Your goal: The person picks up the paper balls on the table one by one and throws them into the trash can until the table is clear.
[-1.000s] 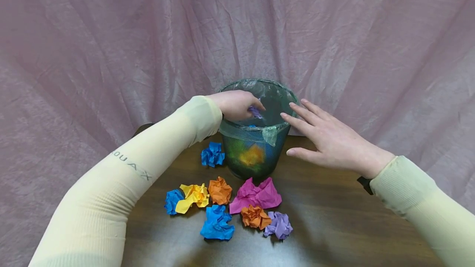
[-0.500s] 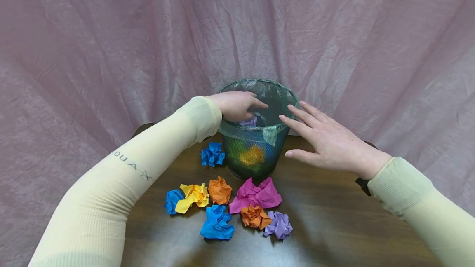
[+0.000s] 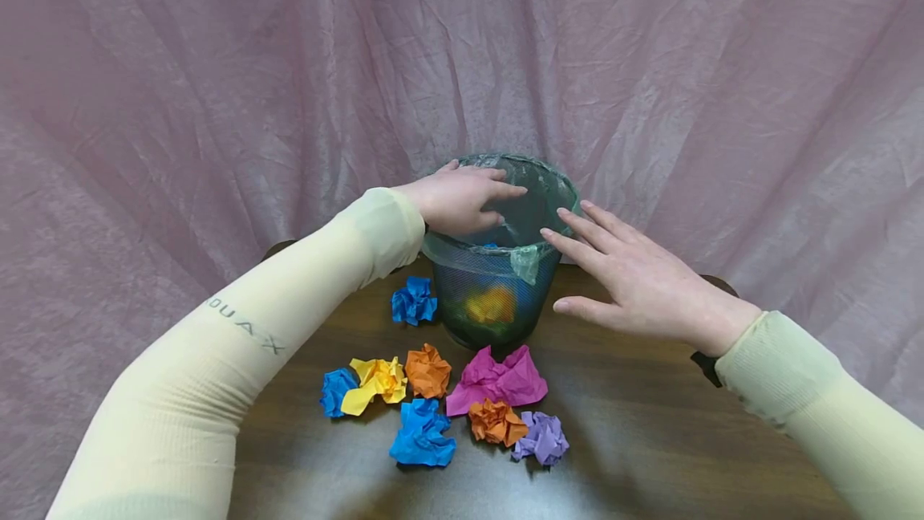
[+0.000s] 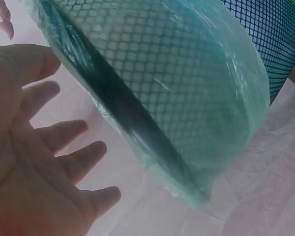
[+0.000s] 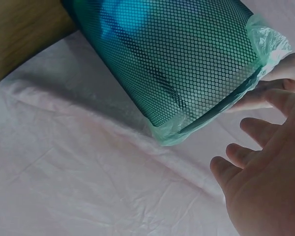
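Note:
Over the mouth of a mesh wastebasket lined with a green plastic bag, my left hand is spread with nothing between its fingers. In the left wrist view the left hand hangs beside the bag-covered rim, fingers apart. To the right of the basket, my right hand is held out with straight fingers close to the rim. The right wrist view shows the right hand just off the bag's folded edge. Yellow-orange crumpled paper shows through the mesh, and blue paper too.
On the wooden table lie crumpled papers: blue, another blue, yellow, orange, pink, a larger blue, a second orange and purple. A pink curtain hangs behind.
My left hand has let go of a purple crumpled paper, which dropped into the basket. That hand has since risen slightly and spread its fingers. The right hand has barely moved.

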Motion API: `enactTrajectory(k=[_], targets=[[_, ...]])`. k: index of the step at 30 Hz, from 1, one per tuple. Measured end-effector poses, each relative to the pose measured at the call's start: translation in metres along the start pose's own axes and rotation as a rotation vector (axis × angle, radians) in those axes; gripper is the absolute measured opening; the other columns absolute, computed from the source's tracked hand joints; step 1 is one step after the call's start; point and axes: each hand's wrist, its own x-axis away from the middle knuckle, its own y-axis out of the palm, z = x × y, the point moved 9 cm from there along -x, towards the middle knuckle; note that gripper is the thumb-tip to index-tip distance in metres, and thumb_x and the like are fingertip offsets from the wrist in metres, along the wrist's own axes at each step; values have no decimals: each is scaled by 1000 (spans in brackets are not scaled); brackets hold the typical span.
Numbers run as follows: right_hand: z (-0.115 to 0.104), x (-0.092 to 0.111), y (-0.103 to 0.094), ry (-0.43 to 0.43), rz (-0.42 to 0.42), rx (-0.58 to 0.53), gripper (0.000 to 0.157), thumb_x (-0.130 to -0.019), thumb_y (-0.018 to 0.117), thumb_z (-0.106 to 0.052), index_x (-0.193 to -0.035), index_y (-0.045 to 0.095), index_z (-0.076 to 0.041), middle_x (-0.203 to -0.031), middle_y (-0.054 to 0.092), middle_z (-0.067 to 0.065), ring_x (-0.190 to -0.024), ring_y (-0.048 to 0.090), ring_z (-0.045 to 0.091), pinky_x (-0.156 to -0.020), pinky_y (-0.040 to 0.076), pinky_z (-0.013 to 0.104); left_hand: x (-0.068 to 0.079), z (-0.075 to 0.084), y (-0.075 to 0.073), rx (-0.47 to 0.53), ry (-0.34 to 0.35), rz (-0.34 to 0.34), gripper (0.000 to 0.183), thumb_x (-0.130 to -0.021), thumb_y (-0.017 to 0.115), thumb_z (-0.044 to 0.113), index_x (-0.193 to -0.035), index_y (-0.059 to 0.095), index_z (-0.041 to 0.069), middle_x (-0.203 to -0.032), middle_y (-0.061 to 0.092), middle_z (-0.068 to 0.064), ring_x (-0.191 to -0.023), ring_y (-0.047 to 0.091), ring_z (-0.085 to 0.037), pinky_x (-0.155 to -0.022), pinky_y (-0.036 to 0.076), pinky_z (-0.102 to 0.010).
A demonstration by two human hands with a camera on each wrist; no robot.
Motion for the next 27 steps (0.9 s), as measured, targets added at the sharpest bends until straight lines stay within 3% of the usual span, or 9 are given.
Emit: enactTrajectory(k=[4,14,27], targets=[[-4,-1,-1,-23,11,8,84,-95,57,-67,-162,34,-23,-168,23,9,-156,11,35,-120,23,58,8,-2,-6,21,-10,42,67,-105,57,42,-164,27,31,-170,19,-7,-156,15,-27,-121,2,-63],[-21,-1,-7,-55,16,43,85,-94,53,-72,-163,29,-28,-170,17,5,-157,6,31,-120,23,58,35,-12,-18,3,4,135,75,-102,58,49,-165,21,33,-172,8,-5,-157,5,-28,-121,-1,-63],[-49,1,-8,-131,34,37,84,-96,50,-72,-164,24,-30,-172,8,-1,-157,2,28,-121,22,56,64,-39,-24,47,-45,206,78,-100,62,48,-165,20,32,-172,7,-6,-157,4,-26,-121,0,-61]])
